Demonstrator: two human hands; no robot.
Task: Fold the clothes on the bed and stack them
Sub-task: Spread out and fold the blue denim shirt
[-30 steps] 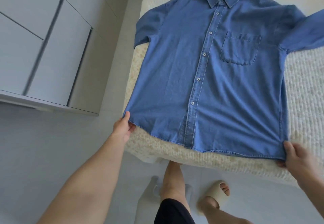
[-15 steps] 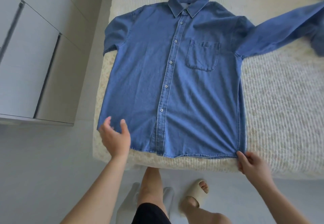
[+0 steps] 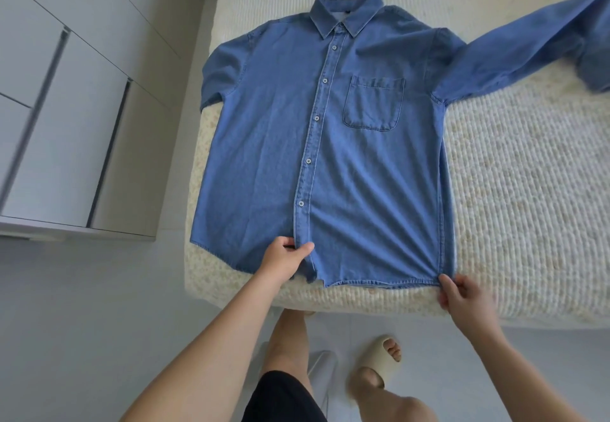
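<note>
Shirt (image 3: 333,157) flat, front up, on bed (image 3: 511,190). Left hand (image 3: 284,258) pinches placket near hem; right hand (image 3: 462,296) pinches hem corner.

The person wears black shorts (image 3: 284,398), beige foam slides (image 3: 379,355), and has bare, sleeveless forearms

White wardrobe (image 3: 66,118), beige slipper (image 3: 379,360), grey floor (image 3: 82,322)

The shirt (image 3: 330,144) lay on the bed (image 3: 511,190), beyond both hands, its placket at the left hand (image 3: 283,258), its hem corner at the right hand (image 3: 462,296).
</note>
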